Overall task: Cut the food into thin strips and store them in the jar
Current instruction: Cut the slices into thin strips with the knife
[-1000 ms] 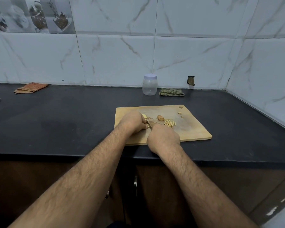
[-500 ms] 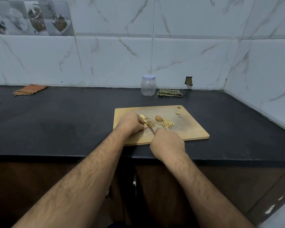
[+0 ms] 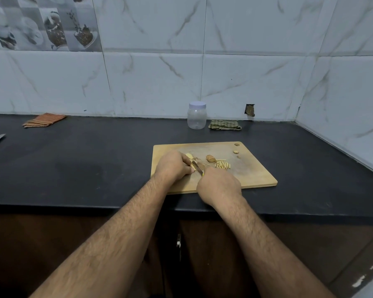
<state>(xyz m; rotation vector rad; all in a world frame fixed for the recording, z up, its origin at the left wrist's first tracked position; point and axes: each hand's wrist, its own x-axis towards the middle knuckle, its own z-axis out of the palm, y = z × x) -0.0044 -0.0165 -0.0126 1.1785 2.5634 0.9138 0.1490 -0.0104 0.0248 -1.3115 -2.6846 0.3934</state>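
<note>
On a wooden cutting board [image 3: 252, 175], the left hand [image 3: 173, 166] pins pale food [image 3: 189, 156] while the right hand [image 3: 219, 184], gripping a knife [image 3: 198, 167], has drawn nearer for another slice; cut strips [image 3: 222, 164] lie beside, the capped jar [image 3: 196, 115] well behind.

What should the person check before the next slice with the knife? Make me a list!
1. Right hand has a firm grip on the knife: ok, the fingers are curled round the handle.
2. Left hand holds the pale food piece steady: ok.
3. Left fingertips are clear of the blade: cannot tell, they sit very close to it.
4. Cutting board lies flat on the counter: ok.
5. Cut strips are out of the knife's way: ok, piled to the right of the blade.
6. Jar is ready for the strips: not ok, its lid is on and it stands back by the wall.
</note>
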